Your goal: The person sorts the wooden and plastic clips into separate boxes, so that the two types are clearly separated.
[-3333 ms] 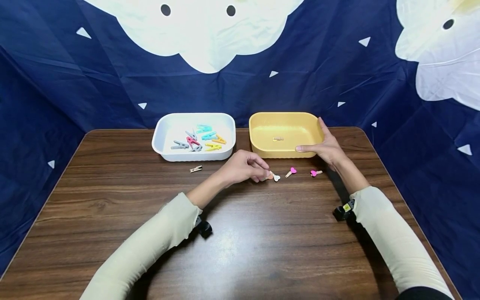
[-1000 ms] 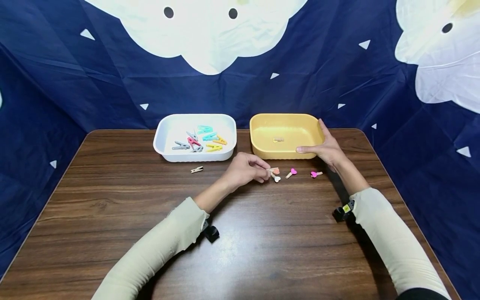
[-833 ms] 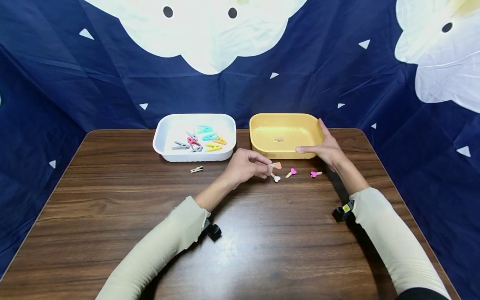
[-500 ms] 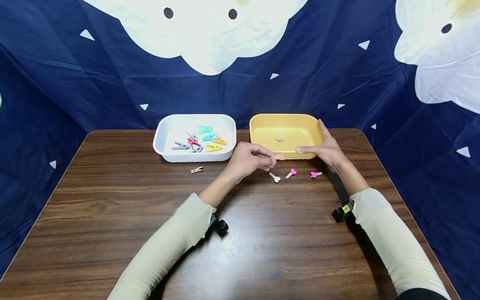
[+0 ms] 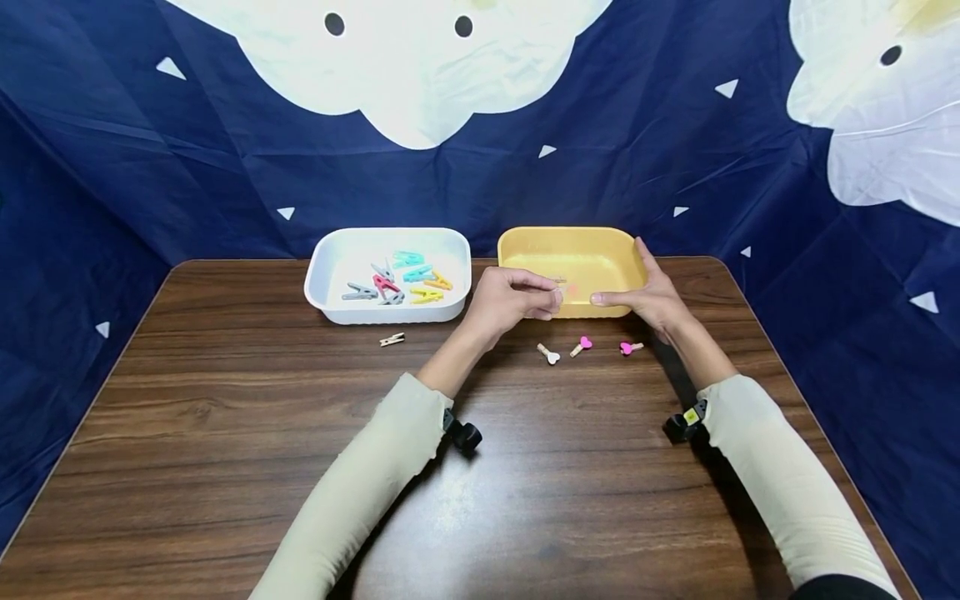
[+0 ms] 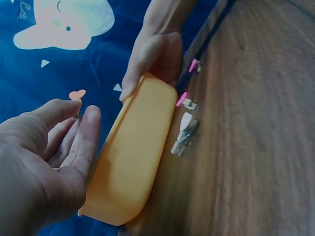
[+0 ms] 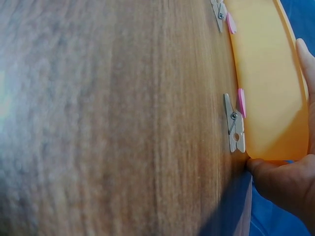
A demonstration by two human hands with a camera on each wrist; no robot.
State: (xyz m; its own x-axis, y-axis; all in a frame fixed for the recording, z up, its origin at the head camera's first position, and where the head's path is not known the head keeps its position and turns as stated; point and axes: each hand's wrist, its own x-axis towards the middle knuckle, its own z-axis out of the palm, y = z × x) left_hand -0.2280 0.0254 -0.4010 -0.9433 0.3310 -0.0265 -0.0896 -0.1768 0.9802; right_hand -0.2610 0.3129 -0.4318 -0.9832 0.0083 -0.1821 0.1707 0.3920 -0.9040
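Observation:
Over the front rim of the yellow tray (image 5: pixel 600 254), my left hand (image 5: pixel 510 300) pinches a small wooden clothespin with an orange heart (image 6: pixel 77 95) between thumb and fingertips. The heart sticks out past the fingers; they cover most of the wooden part. My right hand (image 5: pixel 656 300) grips the tray's right end, thumb at the front rim and fingers along the side. Another small clothespin (image 5: pixel 559 280) lies inside the tray, partly hidden by the left hand. On the table before the tray lie a white-heart clothespin (image 5: pixel 548 354) and two pink-heart clothespins (image 5: pixel 581 347).
To the left stands a white tray (image 5: pixel 386 317) holding several plastic clothespins in grey, red, blue, yellow and orange. A plain wooden clothespin (image 5: pixel 392 339) lies in front of it. A dark blue curtain (image 5: pixel 480 192) hangs behind the table's far edge.
My left hand has picked up the orange-heart clothespin from beside the white-heart one and carried it up and right, over the yellow tray's rim. The right hand has stayed on the tray.

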